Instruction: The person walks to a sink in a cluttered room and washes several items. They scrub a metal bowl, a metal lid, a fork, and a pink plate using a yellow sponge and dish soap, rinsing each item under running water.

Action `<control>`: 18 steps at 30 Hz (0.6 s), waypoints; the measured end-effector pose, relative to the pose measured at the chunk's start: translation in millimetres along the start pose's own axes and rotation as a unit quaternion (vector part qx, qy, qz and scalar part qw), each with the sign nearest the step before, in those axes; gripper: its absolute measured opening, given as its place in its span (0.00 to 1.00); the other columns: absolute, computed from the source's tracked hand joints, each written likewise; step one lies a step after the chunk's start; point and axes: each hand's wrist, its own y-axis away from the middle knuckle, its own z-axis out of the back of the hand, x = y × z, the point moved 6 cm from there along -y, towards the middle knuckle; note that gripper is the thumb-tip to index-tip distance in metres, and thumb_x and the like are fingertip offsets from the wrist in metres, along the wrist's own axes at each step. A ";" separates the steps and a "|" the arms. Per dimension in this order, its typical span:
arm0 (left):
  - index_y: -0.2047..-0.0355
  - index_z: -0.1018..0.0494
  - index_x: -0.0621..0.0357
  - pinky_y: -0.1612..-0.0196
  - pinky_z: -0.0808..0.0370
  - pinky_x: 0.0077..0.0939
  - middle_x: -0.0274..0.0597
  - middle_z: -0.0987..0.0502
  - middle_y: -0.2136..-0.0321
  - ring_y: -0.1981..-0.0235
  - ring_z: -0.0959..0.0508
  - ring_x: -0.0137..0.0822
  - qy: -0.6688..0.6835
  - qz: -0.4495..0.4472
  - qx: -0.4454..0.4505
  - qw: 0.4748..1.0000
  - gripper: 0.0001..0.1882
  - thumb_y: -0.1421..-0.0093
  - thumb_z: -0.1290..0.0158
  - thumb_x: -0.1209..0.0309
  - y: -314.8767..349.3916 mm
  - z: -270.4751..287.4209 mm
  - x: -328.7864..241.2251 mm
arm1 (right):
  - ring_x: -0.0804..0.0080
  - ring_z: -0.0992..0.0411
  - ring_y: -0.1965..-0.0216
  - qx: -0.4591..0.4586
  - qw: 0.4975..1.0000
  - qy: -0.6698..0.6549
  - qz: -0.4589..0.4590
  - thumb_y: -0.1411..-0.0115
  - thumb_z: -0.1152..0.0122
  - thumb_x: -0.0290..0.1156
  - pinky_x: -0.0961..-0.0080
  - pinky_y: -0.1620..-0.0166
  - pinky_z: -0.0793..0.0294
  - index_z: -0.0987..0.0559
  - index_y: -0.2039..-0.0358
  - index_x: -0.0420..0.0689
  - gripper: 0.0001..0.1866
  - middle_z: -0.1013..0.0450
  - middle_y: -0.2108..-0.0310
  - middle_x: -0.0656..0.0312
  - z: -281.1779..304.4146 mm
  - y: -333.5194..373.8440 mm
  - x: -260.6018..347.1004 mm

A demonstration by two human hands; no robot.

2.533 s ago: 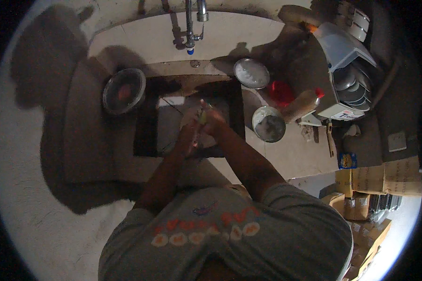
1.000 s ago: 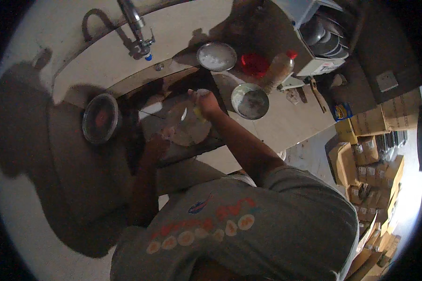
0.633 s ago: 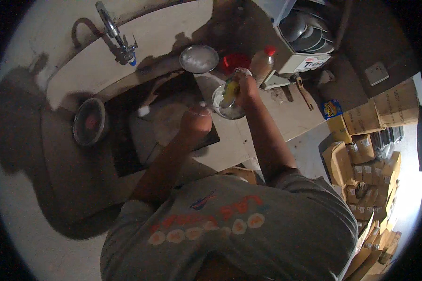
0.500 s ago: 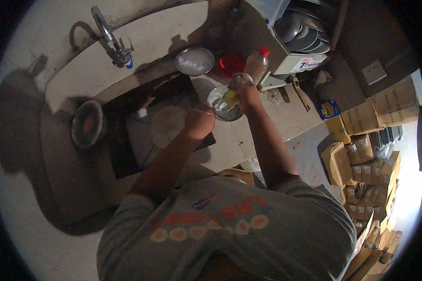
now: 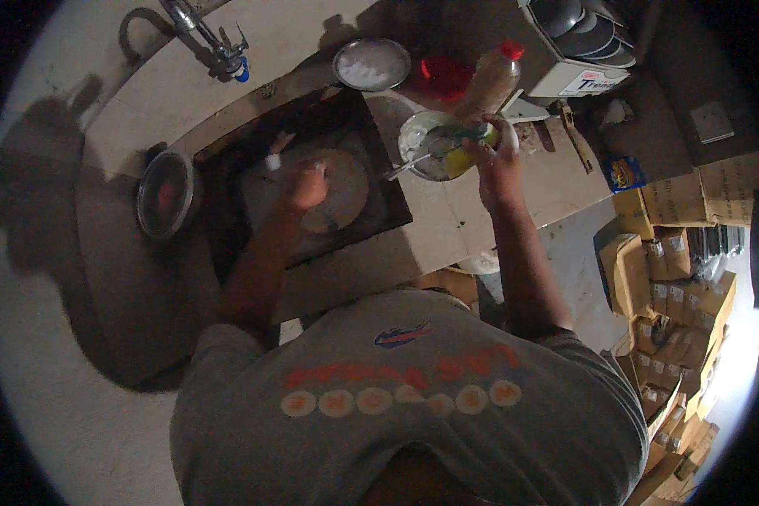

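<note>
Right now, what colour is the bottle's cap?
Red; the bottle's cap shows best in the head view.

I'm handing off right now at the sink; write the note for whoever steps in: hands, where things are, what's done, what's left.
Left hand: in the dark sink, gripping the round pale plate at its rim.
Right hand: over the counter, holding a yellow-green sponge at the small metal bowl of white paste.
Nearby: round steel dish, brown bottle with red cap, steel plate left of the sink.
Done: sponge at the bowl.
Left: plate not racked; whether it is scrubbed cannot be told.

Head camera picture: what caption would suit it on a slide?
Left hand holds a round plate in the sink; right hand dips a yellow-green sponge into a bowl.
</note>
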 end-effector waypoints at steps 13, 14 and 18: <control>0.39 0.32 0.51 0.41 0.28 0.50 0.47 0.29 0.40 0.42 0.27 0.52 -0.123 -0.122 0.187 0.967 0.20 0.30 0.57 0.65 6.1 -121.8 57.1 | 0.53 0.28 0.49 0.007 0.875 -0.423 -0.237 0.29 0.46 0.39 0.57 0.38 0.31 0.26 0.49 0.40 0.16 0.28 0.49 0.53 -51.8 5.4 -29.4; 0.40 0.32 0.51 0.41 0.28 0.50 0.47 0.29 0.40 0.43 0.27 0.52 -0.121 -0.119 0.188 0.967 0.20 0.29 0.57 0.65 6.9 -120.9 58.3 | 0.52 0.27 0.50 0.000 0.867 -0.433 -0.246 0.29 0.47 0.39 0.58 0.38 0.31 0.26 0.50 0.40 0.16 0.28 0.49 0.53 -52.4 4.8 -28.2; 0.40 0.31 0.50 0.42 0.28 0.51 0.43 0.28 0.40 0.44 0.26 0.52 -0.090 -0.121 0.161 0.975 0.19 0.29 0.58 0.65 17.6 -100.6 55.2 | 0.53 0.26 0.51 -0.021 0.878 -0.414 -0.238 0.28 0.48 0.46 0.51 0.45 0.26 0.27 0.47 0.48 0.18 0.26 0.51 0.56 -70.5 26.8 -8.6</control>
